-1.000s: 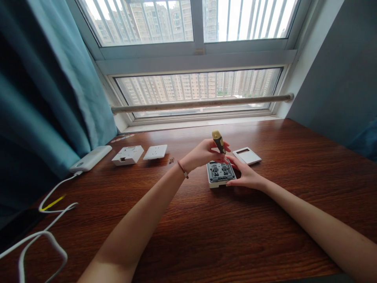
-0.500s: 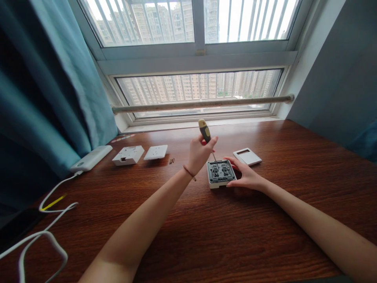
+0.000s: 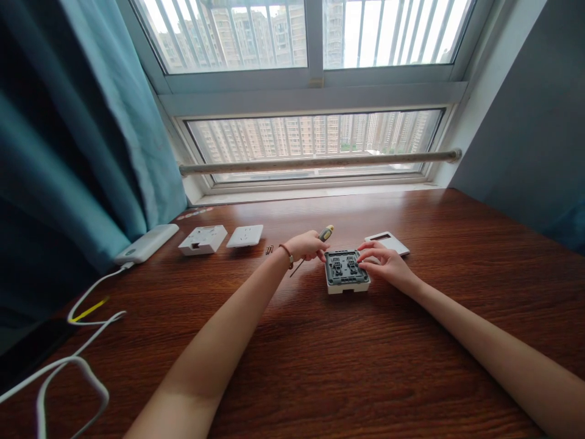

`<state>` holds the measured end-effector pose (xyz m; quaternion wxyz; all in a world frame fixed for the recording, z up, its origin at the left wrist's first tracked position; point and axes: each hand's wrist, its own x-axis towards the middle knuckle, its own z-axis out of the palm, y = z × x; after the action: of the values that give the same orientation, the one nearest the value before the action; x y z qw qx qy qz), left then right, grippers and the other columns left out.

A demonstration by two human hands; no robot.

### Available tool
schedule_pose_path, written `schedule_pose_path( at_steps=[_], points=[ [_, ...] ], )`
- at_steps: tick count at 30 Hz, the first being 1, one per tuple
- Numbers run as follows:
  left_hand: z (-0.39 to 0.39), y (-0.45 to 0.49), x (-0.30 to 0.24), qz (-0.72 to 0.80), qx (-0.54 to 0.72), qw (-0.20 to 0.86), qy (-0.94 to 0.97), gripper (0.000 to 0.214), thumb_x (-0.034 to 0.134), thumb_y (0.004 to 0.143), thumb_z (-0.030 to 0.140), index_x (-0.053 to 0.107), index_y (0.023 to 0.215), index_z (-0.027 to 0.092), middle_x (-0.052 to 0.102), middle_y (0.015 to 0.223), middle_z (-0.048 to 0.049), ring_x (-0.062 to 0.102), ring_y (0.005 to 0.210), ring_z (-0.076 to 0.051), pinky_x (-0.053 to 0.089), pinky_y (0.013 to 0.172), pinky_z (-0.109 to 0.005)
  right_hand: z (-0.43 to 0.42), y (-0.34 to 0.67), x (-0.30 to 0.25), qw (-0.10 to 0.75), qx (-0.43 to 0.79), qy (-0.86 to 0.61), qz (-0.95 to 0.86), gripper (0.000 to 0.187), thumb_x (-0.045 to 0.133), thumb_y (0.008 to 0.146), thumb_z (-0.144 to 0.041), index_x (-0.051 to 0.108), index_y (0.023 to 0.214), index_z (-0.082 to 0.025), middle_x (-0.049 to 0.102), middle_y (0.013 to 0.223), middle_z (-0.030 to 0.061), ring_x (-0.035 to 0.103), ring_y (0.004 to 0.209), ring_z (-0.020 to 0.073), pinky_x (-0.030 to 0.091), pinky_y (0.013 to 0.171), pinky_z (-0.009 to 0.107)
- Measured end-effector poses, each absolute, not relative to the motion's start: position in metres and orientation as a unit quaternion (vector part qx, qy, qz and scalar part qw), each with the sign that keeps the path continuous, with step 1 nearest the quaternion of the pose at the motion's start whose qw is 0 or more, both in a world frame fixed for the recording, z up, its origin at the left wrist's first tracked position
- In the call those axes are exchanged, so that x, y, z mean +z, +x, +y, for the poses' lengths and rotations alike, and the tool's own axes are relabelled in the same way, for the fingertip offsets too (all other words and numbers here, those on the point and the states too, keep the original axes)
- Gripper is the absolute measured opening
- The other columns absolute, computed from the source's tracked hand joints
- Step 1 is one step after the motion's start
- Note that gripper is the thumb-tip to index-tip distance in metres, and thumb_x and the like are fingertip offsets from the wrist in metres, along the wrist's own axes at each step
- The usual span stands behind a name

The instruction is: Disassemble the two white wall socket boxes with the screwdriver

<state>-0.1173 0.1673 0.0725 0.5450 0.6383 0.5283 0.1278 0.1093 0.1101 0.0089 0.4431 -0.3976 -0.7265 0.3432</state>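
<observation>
My left hand (image 3: 307, 246) is closed on a screwdriver (image 3: 327, 232) with a grey and yellow handle. Its thin shaft slants down to the left below the palm, off the switch. Those fingertips reach the upper left edge of a wall switch (image 3: 346, 277), whose dark grey inner face is exposed on a white back box. My right hand (image 3: 384, 265) is at the switch's right edge, thumb and fingertips drawn close together over the face. Whatever lies between them is too small to make out. Just behind that hand lies a white cover frame (image 3: 393, 244).
Left of my hands are several small copper-coloured screws (image 3: 269, 250), a white socket plate (image 3: 245, 236) and a white box (image 3: 203, 239). Farther left, a white power strip (image 3: 146, 245) has a cable (image 3: 91, 280) looping over the wooden desk (image 3: 320, 366). Windows rise behind.
The screwdriver has come off the switch and tipped from near upright to a low slant in my left hand. My right hand has released the box's side and brought its fingertips onto the right edge.
</observation>
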Motion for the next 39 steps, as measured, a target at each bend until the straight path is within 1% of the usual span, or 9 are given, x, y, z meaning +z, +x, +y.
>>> schedule_pose_path(
  at_steps=[3,5,11,18,22,25,30,33,39],
  points=[
    [0.169,-0.119,0.072,0.511,0.110,0.559,0.644,0.025,0.062,0.070,0.029,0.044,0.060,0.014,0.059,0.051,-0.0045,0.027,0.032,-0.002,0.016,0.034,-0.018,0.112,0.107,0.014,0.422,0.294,-0.413,-0.751,0.010,0.066,0.071,-0.030,0.067,0.073,-0.020,0.057,0.097,0.0055,0.053,0.096,0.0215,0.036,0.093,0.040],
    [0.170,-0.120,0.073,0.499,0.102,0.561,0.653,0.027,0.065,0.068,0.032,0.047,0.059,0.013,0.059,0.052,-0.0044,0.026,0.033,-0.002,0.015,0.034,-0.018,0.111,0.105,0.016,0.416,0.281,-0.418,-0.757,0.009,0.065,0.072,-0.029,0.066,0.071,-0.020,0.058,0.093,0.0053,0.055,0.092,0.0208,0.037,0.091,0.039],
    [0.170,-0.117,0.070,0.489,0.096,0.542,0.677,0.028,0.071,0.061,0.032,0.051,0.055,0.012,0.048,0.044,0.0021,0.026,0.033,-0.002,0.012,0.033,-0.017,0.108,0.099,0.018,0.426,0.276,-0.420,-0.752,0.009,0.060,0.076,-0.026,0.062,0.072,-0.019,0.059,0.086,0.0046,0.056,0.086,0.0190,0.040,0.084,0.035],
    [0.170,-0.117,0.067,0.493,0.104,0.519,0.690,0.029,0.070,0.060,0.033,0.050,0.054,0.013,0.046,0.043,0.0025,0.028,0.032,-0.002,0.014,0.032,-0.018,0.108,0.097,0.020,0.462,0.256,-0.422,-0.737,0.011,0.058,0.078,-0.028,0.061,0.072,-0.019,0.060,0.085,0.0044,0.055,0.084,0.0191,0.040,0.083,0.035],
    [0.167,-0.115,0.072,0.500,0.145,0.488,0.701,0.031,0.069,0.061,0.034,0.047,0.050,0.014,0.037,0.038,0.0055,0.026,0.032,-0.003,0.014,0.033,-0.019,0.107,0.094,0.019,0.498,0.340,-0.410,-0.685,0.016,0.060,0.075,-0.035,0.061,0.074,-0.019,0.059,0.084,0.0039,0.056,0.081,0.0184,0.044,0.078,0.034],
    [0.160,-0.108,0.078,0.498,0.174,0.472,0.707,0.027,0.069,0.061,0.034,0.053,0.055,0.013,0.034,0.037,0.0071,0.025,0.033,-0.003,0.015,0.035,-0.019,0.106,0.092,0.017,0.514,0.399,-0.396,-0.648,0.020,0.062,0.073,-0.039,0.061,0.075,-0.019,0.058,0.084,0.0035,0.056,0.077,0.0172,0.047,0.073,0.032],
    [0.141,-0.089,0.083,0.479,0.202,0.463,0.718,0.021,0.068,0.060,0.029,0.064,0.067,0.010,0.042,0.046,0.0051,0.032,0.039,-0.004,0.021,0.039,-0.019,0.104,0.090,0.021,0.532,0.400,-0.390,-0.636,0.018,0.064,0.073,-0.037,0.063,0.077,-0.019,0.059,0.086,0.0038,0.056,0.082,0.0180,0.045,0.077,0.032],
    [0.131,-0.080,0.082,0.467,0.213,0.463,0.723,0.022,0.067,0.060,0.026,0.067,0.074,0.010,0.042,0.048,0.0055,0.033,0.041,-0.004,0.024,0.042,-0.020,0.098,0.087,0.027,0.546,0.434,-0.377,-0.609,0.017,0.062,0.075,-0.036,0.064,0.077,-0.019,0.060,0.085,0.0035,0.055,0.083,0.0178,0.043,0.080,0.032],
    [0.119,-0.070,0.086,0.435,0.240,0.455,0.739,0.017,0.067,0.060,0.026,0.066,0.064,0.009,0.043,0.048,0.0053,0.033,0.044,-0.005,0.025,0.045,-0.021,0.089,0.081,0.032,0.570,0.504,-0.354,-0.544,0.019,0.063,0.074,-0.037,0.065,0.077,-0.018,0.064,0.081,0.0035,0.056,0.080,0.0177,0.042,0.081,0.033]
  ],
)
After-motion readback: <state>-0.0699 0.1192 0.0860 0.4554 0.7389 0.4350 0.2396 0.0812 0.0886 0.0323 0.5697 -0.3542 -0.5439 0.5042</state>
